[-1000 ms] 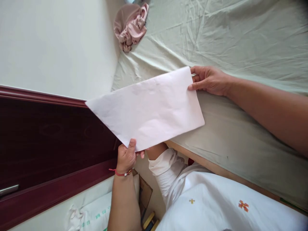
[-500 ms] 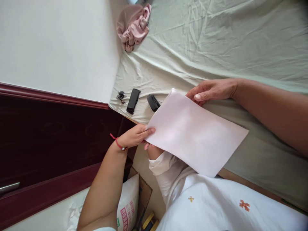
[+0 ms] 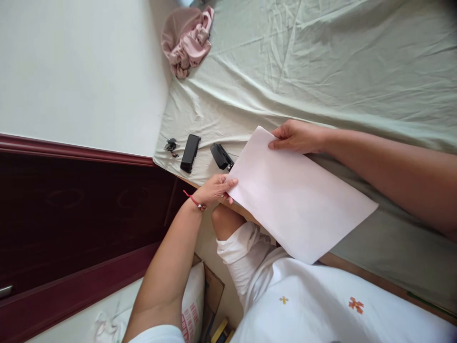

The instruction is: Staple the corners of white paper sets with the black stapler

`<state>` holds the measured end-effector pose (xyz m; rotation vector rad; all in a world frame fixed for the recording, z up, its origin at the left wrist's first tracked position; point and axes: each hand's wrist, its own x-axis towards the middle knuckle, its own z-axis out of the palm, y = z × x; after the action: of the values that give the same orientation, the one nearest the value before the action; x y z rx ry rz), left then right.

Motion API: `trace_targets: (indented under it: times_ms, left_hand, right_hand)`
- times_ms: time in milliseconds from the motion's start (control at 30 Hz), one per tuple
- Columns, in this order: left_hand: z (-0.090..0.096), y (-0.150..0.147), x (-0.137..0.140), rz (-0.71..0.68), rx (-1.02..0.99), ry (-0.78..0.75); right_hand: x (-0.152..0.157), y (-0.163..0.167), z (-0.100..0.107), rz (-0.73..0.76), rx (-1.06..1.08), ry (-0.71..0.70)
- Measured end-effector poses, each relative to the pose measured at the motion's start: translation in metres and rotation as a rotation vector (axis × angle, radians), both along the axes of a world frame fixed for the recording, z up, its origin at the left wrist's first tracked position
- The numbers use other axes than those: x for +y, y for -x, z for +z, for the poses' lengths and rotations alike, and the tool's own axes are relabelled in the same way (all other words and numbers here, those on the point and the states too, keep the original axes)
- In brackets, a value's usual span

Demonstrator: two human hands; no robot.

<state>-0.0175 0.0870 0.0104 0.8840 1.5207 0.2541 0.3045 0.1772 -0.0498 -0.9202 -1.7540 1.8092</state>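
Note:
A blank white sheet of paper [image 3: 303,195], perhaps more than one, is held tilted above the edge of the bed and my lap. My left hand [image 3: 217,188], with a red string bracelet at the wrist, pinches its near left corner, thumb on top. At the far left corner my right hand [image 3: 291,136] grips the edge, thumb on top and fingers underneath. Just beyond the paper's left edge lies a black stapler [image 3: 221,156] on the sheet. Left of it is a black oblong case [image 3: 190,153].
A small dark bunch, seemingly keys [image 3: 172,146], lies near the bed corner. Pink crumpled fabric [image 3: 187,43] sits farther back on the green bedsheet [image 3: 321,71]. A dark red wooden cabinet [image 3: 71,200] stands at left. Below are a printed white sack [image 3: 193,300] and cardboard [image 3: 213,288].
My right thumb and fingers have closed on the paper's far corner, where the hand was looser before. My left hand has shifted slightly right and up, still pinching the paper. The view has shifted slightly.

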Motion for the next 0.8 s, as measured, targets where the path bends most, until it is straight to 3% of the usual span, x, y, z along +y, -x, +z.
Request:
trace_targets:
  times_ms: [133, 333, 533, 800]
  left_hand:
    - [-0.014, -0.001, -0.009, 0.241, 0.015, -0.223]
    - [-0.03, -0.015, -0.016, 0.54, -0.034, -0.22]
    - [-0.037, -0.024, -0.017, 0.734, 0.011, -0.267]
    - [-0.045, -0.034, -0.014, 0.862, 0.139, -0.484]
  right_hand:
    - [0.001, 0.003, 0.004, -0.037, -0.099, -0.134]
    - [-0.005, 0.013, 0.008, -0.094, -0.37, -0.421]
    - [-0.01, 0.014, 0.01, -0.114, -0.389, -0.433]
    - [-0.009, 0.014, 0.008, -0.153, -0.371, -0.464]
